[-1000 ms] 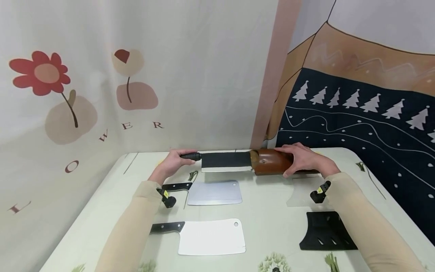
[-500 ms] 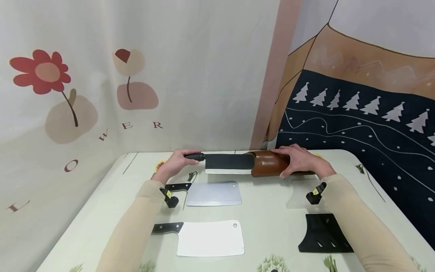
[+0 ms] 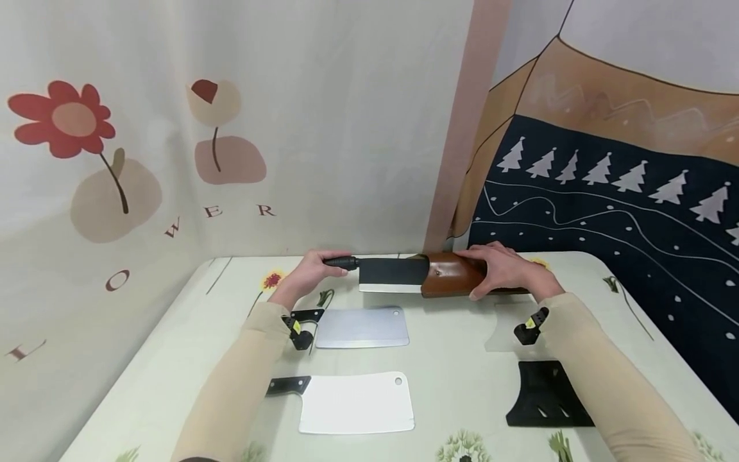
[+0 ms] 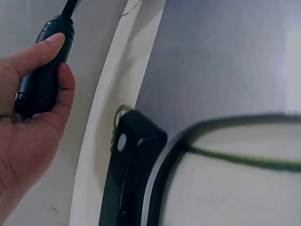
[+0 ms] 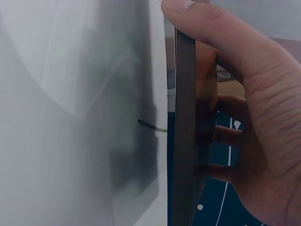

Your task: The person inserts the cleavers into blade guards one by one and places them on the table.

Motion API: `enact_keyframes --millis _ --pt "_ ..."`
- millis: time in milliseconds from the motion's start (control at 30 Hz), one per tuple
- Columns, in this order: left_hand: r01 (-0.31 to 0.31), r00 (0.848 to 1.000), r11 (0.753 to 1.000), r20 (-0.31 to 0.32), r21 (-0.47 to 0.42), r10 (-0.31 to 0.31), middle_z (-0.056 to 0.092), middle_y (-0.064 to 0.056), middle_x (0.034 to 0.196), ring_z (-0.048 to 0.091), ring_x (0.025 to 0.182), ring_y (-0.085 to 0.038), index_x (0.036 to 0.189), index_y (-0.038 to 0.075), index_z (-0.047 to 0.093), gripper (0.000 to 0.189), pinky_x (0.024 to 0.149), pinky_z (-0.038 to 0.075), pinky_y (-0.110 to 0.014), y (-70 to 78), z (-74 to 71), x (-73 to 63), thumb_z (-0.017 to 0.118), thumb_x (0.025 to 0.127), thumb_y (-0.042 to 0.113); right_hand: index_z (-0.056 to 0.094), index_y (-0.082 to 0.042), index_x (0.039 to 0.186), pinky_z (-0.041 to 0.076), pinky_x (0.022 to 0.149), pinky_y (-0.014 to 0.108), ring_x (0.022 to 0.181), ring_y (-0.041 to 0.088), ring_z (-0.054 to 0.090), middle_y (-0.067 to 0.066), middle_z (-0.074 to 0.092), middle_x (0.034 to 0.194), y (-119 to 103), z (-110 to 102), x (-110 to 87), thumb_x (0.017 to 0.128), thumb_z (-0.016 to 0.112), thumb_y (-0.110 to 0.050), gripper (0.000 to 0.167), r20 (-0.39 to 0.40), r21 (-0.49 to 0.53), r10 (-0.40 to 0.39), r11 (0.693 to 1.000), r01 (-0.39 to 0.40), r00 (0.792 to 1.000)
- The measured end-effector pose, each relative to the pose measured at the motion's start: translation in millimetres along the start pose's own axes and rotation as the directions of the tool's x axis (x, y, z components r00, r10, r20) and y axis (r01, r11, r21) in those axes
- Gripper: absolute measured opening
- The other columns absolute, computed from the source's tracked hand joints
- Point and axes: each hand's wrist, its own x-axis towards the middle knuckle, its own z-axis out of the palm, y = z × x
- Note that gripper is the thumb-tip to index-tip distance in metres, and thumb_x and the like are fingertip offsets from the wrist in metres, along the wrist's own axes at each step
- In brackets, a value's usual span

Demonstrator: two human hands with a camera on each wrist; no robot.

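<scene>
Near the table's far edge, my left hand grips the round black handle of a broad knife. Its blade is black with a bright lower edge. The blade's far part is hidden inside a brown leather sheath. My right hand holds that sheath, thumb on the near side; in the right wrist view its fingers show on the other side of the sheath. Knife and sheath lie in one line, left to right, seemingly a little above the table.
Two cleavers with black handles lie flat on the table, a grey-bladed cleaver behind a bright-bladed cleaver. At the right lie a clear blade cover and a black slotted cover, partly behind the right sleeve. A printed curtain hangs behind.
My left hand has moved right with the knife, while my right hand and the sheath have shifted slightly left. Less of the blade shows outside the sheath.
</scene>
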Motion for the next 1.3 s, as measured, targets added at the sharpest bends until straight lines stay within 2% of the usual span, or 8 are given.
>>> enact_keyframes --millis 233,533,633,933,1067,1300 --pt "-0.001 1.0 1.0 -0.012 -0.007 0.001 0.057 -0.018 0.144 0.058 0.126 -0.034 0.141 0.003 0.062 0.053 0.113 0.037 -0.048 5.8 9.3 1.9 0.074 0.09 -0.003 0.049 -0.016 0.154 0.025 0.106 0.071 0.133 0.042 0.033 0.023 0.042 0.155 -5 1 4.6 0.07 0.093 -0.04 0.098 -0.012 -0.001 -0.034 0.999 0.034 0.999" --pt "-0.007 1.0 1.0 -0.026 -0.026 0.006 0.06 -0.018 0.141 0.059 0.126 -0.034 0.141 0.002 0.061 0.053 0.113 0.037 -0.048 7.9 18.7 8.2 0.074 0.09 -0.003 0.049 -0.015 0.154 0.027 0.105 0.069 0.131 0.042 0.033 0.022 0.044 0.153 -11 -2 10.4 0.069 0.093 -0.041 0.099 -0.015 -0.027 -0.051 0.998 0.05 0.999" --pt "-0.017 1.0 0.999 -0.025 -0.052 0.015 0.06 -0.018 0.141 0.059 0.126 -0.034 0.141 0.002 0.061 0.053 0.113 0.038 -0.047 7.8 24.8 11.8 0.073 0.09 -0.003 0.049 -0.015 0.154 0.028 0.105 0.069 0.131 0.041 0.033 0.022 0.045 0.153 -13 -3 10.9 0.07 0.093 -0.04 0.098 -0.022 -0.025 -0.049 0.999 0.048 0.999" --pt "-0.019 1.0 0.998 -0.023 -0.052 0.018 0.06 -0.018 0.14 0.059 0.126 -0.033 0.139 0.001 0.063 0.053 0.111 0.04 -0.043 5.7 44.5 22.1 0.075 0.088 -0.005 0.05 -0.015 0.154 0.031 0.102 0.068 0.127 0.04 0.036 0.022 0.048 0.148 -16 7 11.0 0.07 0.092 -0.043 0.098 -0.014 0.003 -0.044 0.999 0.044 0.999" --pt "-0.036 0.998 0.998 -0.055 -0.048 0.033 0.062 -0.018 0.138 0.061 0.124 -0.032 0.137 0.001 0.065 0.052 0.111 0.041 -0.043 5.0 48.3 25.4 0.076 0.086 -0.005 0.049 -0.014 0.154 0.033 0.101 0.066 0.127 0.039 0.036 0.022 0.049 0.147 -17 8 13.6 0.071 0.092 -0.041 0.097 -0.024 0.022 -0.039 0.999 0.039 0.999" --pt "-0.047 0.997 0.998 -0.066 -0.044 0.044 0.063 -0.019 0.137 0.061 0.124 -0.032 0.137 0.001 0.065 0.053 0.109 0.042 -0.043 13.0 60.2 26.7 0.076 0.086 -0.005 0.048 -0.015 0.154 0.035 0.099 0.063 0.122 0.037 0.039 0.02 0.053 0.145 -25 12 24.7 0.071 0.092 -0.043 0.098 -0.018 0.023 -0.057 0.998 0.058 0.998"
